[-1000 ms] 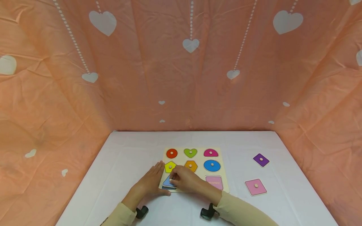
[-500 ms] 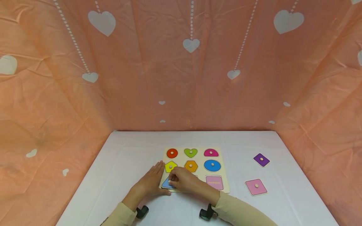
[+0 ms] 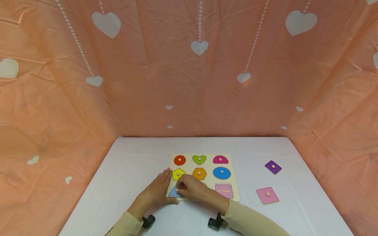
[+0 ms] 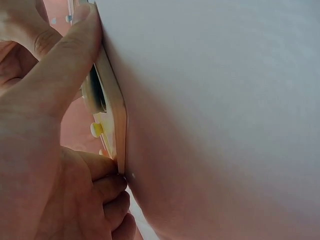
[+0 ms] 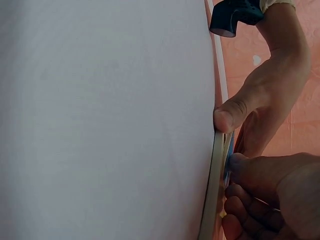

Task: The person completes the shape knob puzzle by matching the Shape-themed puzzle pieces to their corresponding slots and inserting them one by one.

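Note:
My right hand (image 3: 192, 187) pinches the knob of a blue triangle puzzle piece (image 3: 173, 192) at the near left corner of a cream peg puzzle board (image 3: 189, 165). The triangle lies about level in its outline; the fingers cover its right part. Beside the board's left edge rests my left hand (image 3: 155, 190), fingers straight along that edge and thumb at the front edge. In the left wrist view, the thumb and fingertips touch the board's wooden edge (image 4: 115, 110). The right wrist view shows the right thumb (image 5: 242, 167) over a sliver of blue.
Seated in the board are several knobbed shapes, among them a yellow pentagon (image 3: 178, 173) and a blue oval (image 3: 221, 172). The pink rectangle slot (image 3: 223, 190) has no piece. A pink piece (image 3: 267, 195) and a purple piece (image 3: 273, 167) lie on the white table (image 3: 301, 209) at right.
One second ago the blue triangle was raised, with a dark slot showing below it. It has since dropped about level with the board. My left hand has stayed put.

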The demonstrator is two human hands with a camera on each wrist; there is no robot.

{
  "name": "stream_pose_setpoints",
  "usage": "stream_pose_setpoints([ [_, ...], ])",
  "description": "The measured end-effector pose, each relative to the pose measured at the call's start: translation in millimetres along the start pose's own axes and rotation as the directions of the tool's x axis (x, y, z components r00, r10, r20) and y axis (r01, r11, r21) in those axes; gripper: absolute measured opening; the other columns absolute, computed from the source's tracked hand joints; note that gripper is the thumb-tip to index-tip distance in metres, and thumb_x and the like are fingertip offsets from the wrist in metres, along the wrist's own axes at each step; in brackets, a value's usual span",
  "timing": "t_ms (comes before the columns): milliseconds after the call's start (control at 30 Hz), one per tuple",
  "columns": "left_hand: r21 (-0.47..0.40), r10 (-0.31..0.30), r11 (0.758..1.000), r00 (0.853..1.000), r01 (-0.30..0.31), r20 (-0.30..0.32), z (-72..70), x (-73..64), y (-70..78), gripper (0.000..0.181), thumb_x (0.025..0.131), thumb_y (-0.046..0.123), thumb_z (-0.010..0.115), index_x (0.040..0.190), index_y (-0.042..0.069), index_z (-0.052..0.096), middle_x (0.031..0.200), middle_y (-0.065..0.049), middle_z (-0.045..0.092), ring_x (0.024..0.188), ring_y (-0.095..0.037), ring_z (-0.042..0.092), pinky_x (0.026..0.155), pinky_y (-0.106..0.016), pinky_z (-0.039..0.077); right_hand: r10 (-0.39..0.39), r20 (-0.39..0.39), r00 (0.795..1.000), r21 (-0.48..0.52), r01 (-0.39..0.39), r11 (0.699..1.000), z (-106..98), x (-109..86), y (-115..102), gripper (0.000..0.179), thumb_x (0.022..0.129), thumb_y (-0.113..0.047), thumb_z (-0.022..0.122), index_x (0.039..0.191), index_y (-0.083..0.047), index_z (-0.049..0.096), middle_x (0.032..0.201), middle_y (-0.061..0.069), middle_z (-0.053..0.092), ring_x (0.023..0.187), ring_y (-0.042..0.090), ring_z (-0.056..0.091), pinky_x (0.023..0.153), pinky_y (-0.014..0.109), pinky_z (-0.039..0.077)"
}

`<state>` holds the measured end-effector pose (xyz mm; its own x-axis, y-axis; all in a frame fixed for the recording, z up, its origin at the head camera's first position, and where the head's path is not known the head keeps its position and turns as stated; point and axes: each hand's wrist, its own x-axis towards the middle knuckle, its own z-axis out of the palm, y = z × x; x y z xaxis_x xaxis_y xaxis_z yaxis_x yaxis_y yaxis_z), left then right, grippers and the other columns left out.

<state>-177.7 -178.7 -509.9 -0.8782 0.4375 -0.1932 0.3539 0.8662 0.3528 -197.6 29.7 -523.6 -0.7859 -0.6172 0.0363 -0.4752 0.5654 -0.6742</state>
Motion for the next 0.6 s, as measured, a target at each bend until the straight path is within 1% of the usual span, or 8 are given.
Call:
stream_pose_setpoints([
  [400, 0.007, -0.009, 1.000, 1.000, 0.009, 0.009, -0.3, 0.0, 1.3, 0.127, 0.079, 0.058, 0.091, 0.165, -0.010, 0.027, 0.175, -0.025, 0.023, 0.164, -0.037, 0.021, 0.133, -0.052, 0.023, -0.003, 0.009, 1.000, -0.035, 0.003, 0.999, -1.2, -0.9, -2.2, 0.006, 0.096, -0.013, 0.082, 0.099, -0.011, 0.077, 0.084, -0.013, 0.058, 0.080, 0.001, 0.052, 0.074, 0.015, 0.052],
  [600, 0.010, -0.022, 1.000, 1.000, 0.022, 0.019, -1.8, -0.4, 2.8, 0.126, 0.080, 0.059, 0.090, 0.165, -0.009, 0.027, 0.176, -0.024, 0.022, 0.164, -0.036, 0.020, 0.134, -0.052, 0.022, 0.029, 0.016, 0.999, -0.067, -0.028, 0.997, -2.3, -3.7, 0.6, 0.004, 0.096, -0.014, 0.081, 0.099, -0.013, 0.078, 0.089, -0.012, 0.059, 0.086, 0.003, 0.053, 0.082, 0.016, 0.054],
])
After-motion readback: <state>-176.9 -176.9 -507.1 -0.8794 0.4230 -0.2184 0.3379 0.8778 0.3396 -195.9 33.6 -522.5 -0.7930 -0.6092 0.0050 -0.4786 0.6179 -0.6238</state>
